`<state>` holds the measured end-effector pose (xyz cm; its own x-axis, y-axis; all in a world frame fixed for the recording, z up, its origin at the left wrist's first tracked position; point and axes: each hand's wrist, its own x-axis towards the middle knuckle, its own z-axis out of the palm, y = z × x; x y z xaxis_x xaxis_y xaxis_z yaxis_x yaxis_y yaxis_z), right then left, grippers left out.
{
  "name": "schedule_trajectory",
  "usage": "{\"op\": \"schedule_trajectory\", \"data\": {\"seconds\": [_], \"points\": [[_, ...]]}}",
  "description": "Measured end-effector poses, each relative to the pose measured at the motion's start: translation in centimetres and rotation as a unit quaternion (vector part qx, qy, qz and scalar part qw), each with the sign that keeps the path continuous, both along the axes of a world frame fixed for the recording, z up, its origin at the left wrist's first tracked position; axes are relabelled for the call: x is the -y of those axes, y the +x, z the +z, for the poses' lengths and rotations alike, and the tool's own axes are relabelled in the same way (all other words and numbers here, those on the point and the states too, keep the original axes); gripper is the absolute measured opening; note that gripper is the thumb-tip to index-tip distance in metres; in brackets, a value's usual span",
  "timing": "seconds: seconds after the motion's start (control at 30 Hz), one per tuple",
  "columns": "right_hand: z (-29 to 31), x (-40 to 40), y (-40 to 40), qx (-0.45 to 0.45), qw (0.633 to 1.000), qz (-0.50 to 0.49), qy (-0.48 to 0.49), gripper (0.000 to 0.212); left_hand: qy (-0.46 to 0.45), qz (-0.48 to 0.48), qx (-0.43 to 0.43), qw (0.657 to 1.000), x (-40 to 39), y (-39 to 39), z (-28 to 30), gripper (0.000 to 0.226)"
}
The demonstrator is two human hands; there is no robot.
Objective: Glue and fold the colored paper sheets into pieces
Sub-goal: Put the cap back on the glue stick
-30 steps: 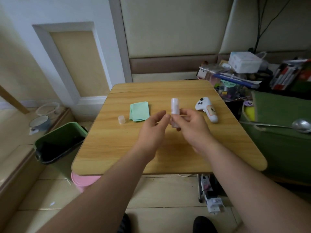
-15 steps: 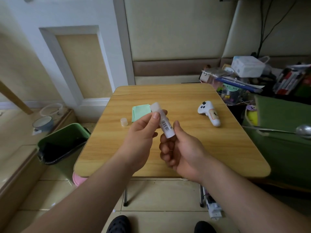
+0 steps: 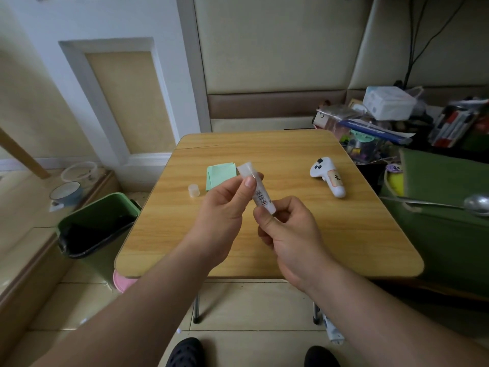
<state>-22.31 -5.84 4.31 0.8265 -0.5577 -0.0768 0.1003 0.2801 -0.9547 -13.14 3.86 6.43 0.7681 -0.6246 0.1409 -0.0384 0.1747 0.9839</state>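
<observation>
The task is judged barely begun: the cap is set off near the table's left edge beside the unglued paper, while the glue stick, above the table's middle, is pinched mid-barrel by left hand fingers and at its base by right hand fingers, its long axis tilted, open tip toward the far-left corner.

Both forearms bare from the frame edge to the wrists, no sleeves visible, no watch, rings or bands on the left hand or right hand. Fingers bare, nails short and unpainted where they show. Dark perforated clog-type shoes on both feet: left shoe, right shoe, only the toes in view.
</observation>
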Motion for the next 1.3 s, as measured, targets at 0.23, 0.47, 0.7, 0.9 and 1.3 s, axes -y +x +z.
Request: {"op": "schedule_trajectory", "data": {"seconds": [0.23,0.47,0.7,0.9,1.3], "points": [[1.0,-0.2,0.2,-0.099,0.982,0.105,0.119,0.077,0.005,0.007,-0.006,1.0,-0.2,0.4,-0.1,0.041],[0.4,-0.3,0.8,-0.027,0.995,0.058,0.079,0.036,0.011,0.02,-0.015,1.0,-0.1,1.0,-0.5,0.041],[0.3,-0.1,1.0,-0.021,0.999,-0.006,0.045,0.02,0.005,0.004,-0.027,1.0,0.0,0.9,-0.6,0.049],[0.7,1.1,1.1,-0.116,0.974,0.118,0.155,0.068,0.002,-0.005,0.019,1.0,0.1,0.7,-0.7,0.035],[0.3,2.1,1.2,0.012,0.976,0.038,0.214,0.022,0.173,0.069,0.184,0.965,-2.4,5.9,-1.1,0.051]]}}
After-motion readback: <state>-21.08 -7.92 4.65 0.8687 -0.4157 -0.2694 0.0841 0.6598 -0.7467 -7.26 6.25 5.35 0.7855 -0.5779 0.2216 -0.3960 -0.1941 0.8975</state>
